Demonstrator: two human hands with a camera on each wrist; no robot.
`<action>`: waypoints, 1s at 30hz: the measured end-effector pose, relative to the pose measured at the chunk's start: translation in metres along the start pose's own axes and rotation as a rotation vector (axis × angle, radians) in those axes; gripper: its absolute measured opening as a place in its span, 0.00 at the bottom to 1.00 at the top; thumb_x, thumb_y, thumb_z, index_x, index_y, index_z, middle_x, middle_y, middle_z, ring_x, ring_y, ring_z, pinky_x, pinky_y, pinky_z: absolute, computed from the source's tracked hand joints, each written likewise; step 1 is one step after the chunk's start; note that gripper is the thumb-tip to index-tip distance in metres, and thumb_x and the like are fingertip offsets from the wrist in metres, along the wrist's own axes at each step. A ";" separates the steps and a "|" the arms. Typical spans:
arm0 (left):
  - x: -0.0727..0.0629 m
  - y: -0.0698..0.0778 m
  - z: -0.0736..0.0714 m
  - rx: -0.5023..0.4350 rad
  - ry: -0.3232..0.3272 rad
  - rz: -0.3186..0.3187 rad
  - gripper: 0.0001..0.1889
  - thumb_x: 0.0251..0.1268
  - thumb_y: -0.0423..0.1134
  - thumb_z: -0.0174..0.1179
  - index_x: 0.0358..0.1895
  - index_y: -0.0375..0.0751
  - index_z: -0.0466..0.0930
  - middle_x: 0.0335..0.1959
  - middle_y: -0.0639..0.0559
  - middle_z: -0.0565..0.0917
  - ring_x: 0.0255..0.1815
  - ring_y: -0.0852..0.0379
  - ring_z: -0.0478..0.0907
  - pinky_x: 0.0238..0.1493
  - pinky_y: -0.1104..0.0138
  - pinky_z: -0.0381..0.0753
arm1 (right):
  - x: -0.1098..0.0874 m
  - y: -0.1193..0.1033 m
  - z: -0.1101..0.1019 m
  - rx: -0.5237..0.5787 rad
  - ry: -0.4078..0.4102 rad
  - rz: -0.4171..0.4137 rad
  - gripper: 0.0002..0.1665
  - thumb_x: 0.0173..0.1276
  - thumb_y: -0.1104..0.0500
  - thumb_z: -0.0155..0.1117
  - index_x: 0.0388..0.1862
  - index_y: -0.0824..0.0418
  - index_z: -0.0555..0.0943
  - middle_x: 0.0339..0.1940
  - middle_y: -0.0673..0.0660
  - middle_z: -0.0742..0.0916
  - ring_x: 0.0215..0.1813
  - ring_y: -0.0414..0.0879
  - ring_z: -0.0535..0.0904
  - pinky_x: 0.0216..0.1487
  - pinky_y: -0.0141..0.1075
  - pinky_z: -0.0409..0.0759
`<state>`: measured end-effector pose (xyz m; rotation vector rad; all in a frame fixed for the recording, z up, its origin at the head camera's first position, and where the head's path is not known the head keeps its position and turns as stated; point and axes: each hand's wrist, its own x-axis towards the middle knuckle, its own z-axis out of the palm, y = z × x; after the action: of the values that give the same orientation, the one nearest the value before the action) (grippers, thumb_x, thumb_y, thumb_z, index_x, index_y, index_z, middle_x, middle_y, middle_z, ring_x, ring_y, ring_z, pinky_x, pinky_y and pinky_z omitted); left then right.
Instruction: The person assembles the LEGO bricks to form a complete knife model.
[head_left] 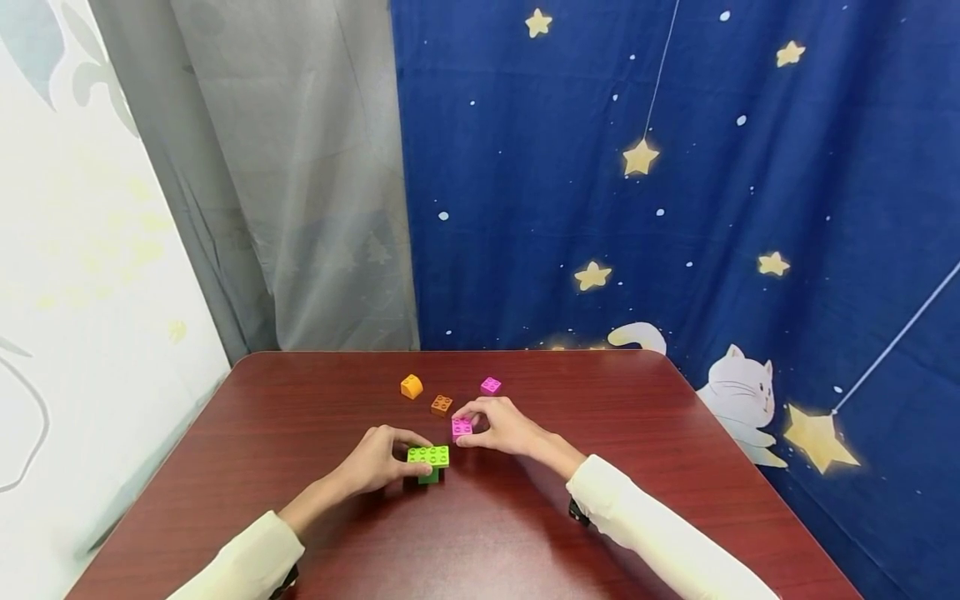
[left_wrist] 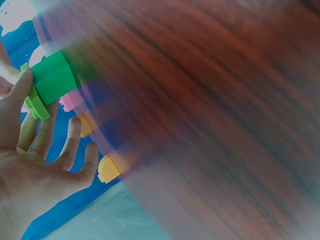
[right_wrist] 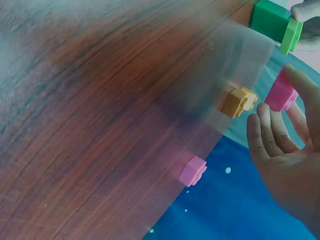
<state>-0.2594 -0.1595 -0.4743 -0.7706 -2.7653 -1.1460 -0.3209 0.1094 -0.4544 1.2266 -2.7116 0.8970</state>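
Observation:
My left hand (head_left: pixel 375 460) pinches a lime-green toy building brick (head_left: pixel 429 455) between thumb and fingers. That brick sits studs up on a darker green block (left_wrist: pixel 54 79), overhanging it. To the right, my right hand (head_left: pixel 508 427) grips a pink brick (head_left: pixel 462 427) with thumb and forefinger. In the right wrist view the same pink brick (right_wrist: pixel 281 92) tilts between the fingertips, its other fingers extended beside it. A small gap separates the pink brick from the lime-green one.
Just beyond the hands lies an orange-brown brick (head_left: pixel 441 405). Farther back are a rounded yellow-orange brick (head_left: pixel 411 387) and a second pink brick (head_left: pixel 491 386). The dark red wooden table (head_left: pixel 585 533) ends at curtains; a blue starry one (head_left: pixel 525 208) hangs behind it.

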 end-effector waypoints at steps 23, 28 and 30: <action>0.000 -0.002 0.000 0.023 0.014 0.021 0.18 0.55 0.51 0.79 0.46 0.48 0.91 0.40 0.59 0.90 0.37 0.64 0.83 0.42 0.67 0.82 | 0.006 -0.030 0.016 0.038 -0.018 -0.048 0.21 0.65 0.50 0.79 0.55 0.54 0.88 0.41 0.47 0.86 0.44 0.43 0.84 0.45 0.27 0.81; 0.000 -0.002 0.000 0.028 0.010 0.022 0.17 0.55 0.52 0.80 0.43 0.49 0.91 0.38 0.60 0.90 0.35 0.65 0.82 0.40 0.67 0.82 | 0.006 -0.033 0.019 0.036 -0.022 -0.067 0.21 0.65 0.51 0.79 0.55 0.54 0.88 0.42 0.48 0.87 0.43 0.43 0.85 0.44 0.28 0.82; 0.000 -0.002 0.000 0.030 0.011 0.027 0.16 0.55 0.51 0.80 0.42 0.50 0.91 0.38 0.61 0.90 0.36 0.65 0.83 0.41 0.67 0.83 | 0.006 -0.034 0.020 0.036 -0.022 -0.075 0.21 0.65 0.51 0.79 0.55 0.55 0.87 0.42 0.49 0.87 0.44 0.46 0.86 0.45 0.32 0.84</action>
<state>-0.2602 -0.1603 -0.4755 -0.7934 -2.7482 -1.0978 -0.2969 0.0775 -0.4526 1.3430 -2.6574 0.9335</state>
